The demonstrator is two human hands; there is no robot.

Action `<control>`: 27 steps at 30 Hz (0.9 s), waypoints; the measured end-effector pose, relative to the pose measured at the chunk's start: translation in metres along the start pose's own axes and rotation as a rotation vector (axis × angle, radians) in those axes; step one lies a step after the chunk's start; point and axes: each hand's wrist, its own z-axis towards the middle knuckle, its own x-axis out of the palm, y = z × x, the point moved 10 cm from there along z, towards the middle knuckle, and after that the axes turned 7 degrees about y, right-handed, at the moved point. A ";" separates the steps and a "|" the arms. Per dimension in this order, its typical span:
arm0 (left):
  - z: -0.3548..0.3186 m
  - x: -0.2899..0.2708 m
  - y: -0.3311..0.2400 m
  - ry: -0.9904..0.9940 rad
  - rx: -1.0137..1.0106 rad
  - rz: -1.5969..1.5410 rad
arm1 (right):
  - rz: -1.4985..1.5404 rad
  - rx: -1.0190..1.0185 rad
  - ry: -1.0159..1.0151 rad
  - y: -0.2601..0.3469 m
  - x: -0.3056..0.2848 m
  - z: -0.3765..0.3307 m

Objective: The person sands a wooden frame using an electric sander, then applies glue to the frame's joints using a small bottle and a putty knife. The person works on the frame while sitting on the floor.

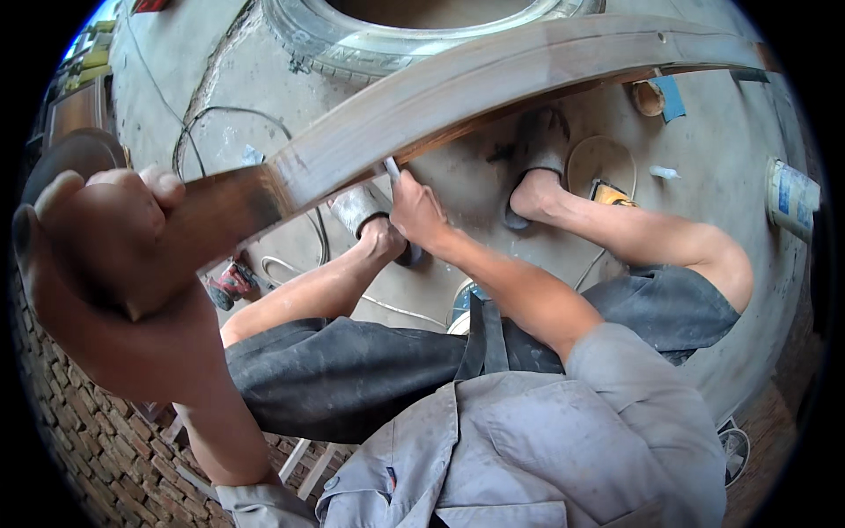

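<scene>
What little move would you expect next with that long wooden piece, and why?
Probably a short stroke of the small pale tool along the underside edge of the long wooden plank. The right hand already presses its tip against that edge, while the left hand grips the plank's near end and holds it off the floor.

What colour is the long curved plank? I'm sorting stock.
Brown wood, darker at the held end; head view.

We see bare concrete floor [264, 70], cracked, daylit. Tyre [352, 40] at top, loose cables [207, 119] across it, brick paving [97, 458] along lower left.
</scene>
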 end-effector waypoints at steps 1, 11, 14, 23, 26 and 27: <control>0.001 0.000 -0.001 -0.003 -0.002 -0.001 | -0.002 0.005 0.011 0.005 -0.002 0.004; 0.001 0.002 0.004 -0.017 -0.045 -0.054 | -0.030 -0.039 -0.050 0.004 -0.005 -0.015; 0.002 0.003 0.007 0.086 -0.102 -0.182 | -0.102 0.017 0.022 -0.010 0.003 -0.032; -0.004 -0.001 0.001 -0.064 -0.040 0.000 | -0.157 -0.054 0.045 0.001 -0.002 -0.043; -0.005 0.001 0.001 -0.075 0.013 0.065 | -0.092 -0.128 -0.034 0.016 -0.011 -0.022; -0.005 0.005 0.001 -0.063 0.025 0.077 | -0.101 -0.148 -0.036 0.022 -0.015 -0.005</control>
